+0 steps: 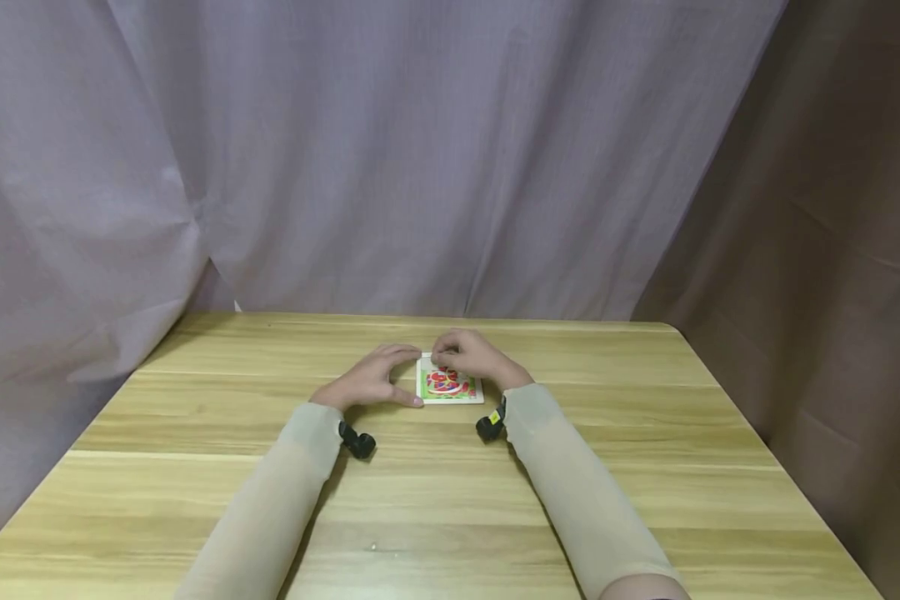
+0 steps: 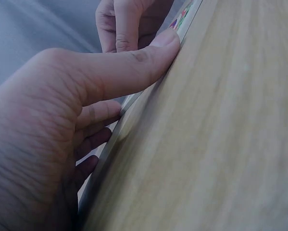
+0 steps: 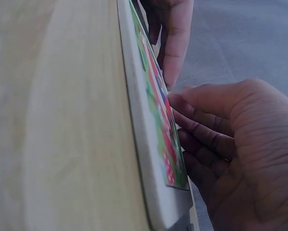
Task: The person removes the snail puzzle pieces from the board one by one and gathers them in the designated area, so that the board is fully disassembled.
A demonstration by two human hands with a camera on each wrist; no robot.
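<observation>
A small square picture board (image 1: 452, 388) with a white border and a red, green and blue picture lies on the table. At its left side, my left hand (image 1: 375, 377) holds it, the thumb at the near corner and the index finger at the far corner. My right hand (image 1: 471, 354) is over the far part of the board, its thumb and index fingertips close together. The right wrist view shows that right hand (image 3: 249, 130) low at the picture surface (image 3: 158, 106). Whether anything is between its fingertips is hidden.
A wood-grain table (image 1: 390, 517) spreads out on all sides of the board. Grey curtains (image 1: 360, 167) hang behind it, and a brown curtain (image 1: 832, 250) hangs on the right. Dark wrist cameras sit below both wrists, close above the table.
</observation>
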